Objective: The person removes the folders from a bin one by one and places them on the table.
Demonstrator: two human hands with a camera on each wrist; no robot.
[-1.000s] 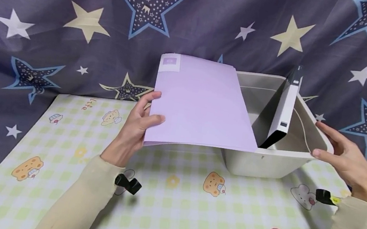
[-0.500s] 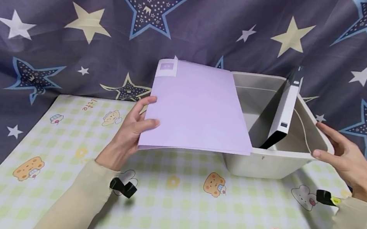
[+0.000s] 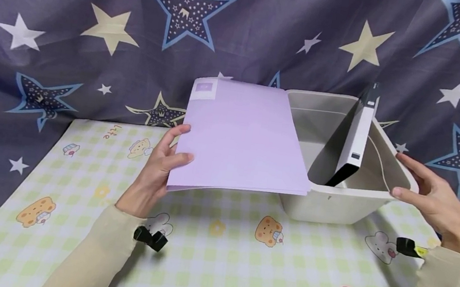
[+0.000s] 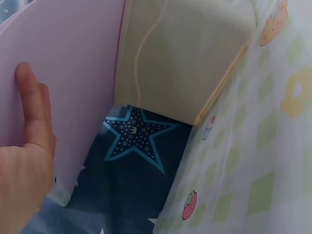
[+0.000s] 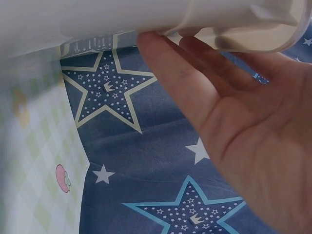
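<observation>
My left hand [image 3: 156,167] holds a light purple file folder [image 3: 244,135] by its left edge, thumb on the top cover. In the left wrist view, fingers [image 4: 35,112] lie along the folder's underside. A white label with a purple patch marks its far left corner. The folder's right side overlaps the left end of a pale grey plastic bin [image 3: 318,203]. On the bin's right rim my right hand [image 3: 446,208] keeps its grip, thumb at the front corner and fingers round the outside. A black binder with a white spine [image 3: 356,137] leans upright inside the bin.
A green-and-white checked cloth [image 3: 212,268] with cartoon prints covers the table. Behind it hangs a dark blue curtain [image 3: 263,30] with stars, close to the back of the bin. Small black devices [image 3: 150,239] are strapped at the wrists.
My left hand has drawn the folder left and a little nearer, so more of the bin's opening shows. The right hand, bin and binder stay where they were.
</observation>
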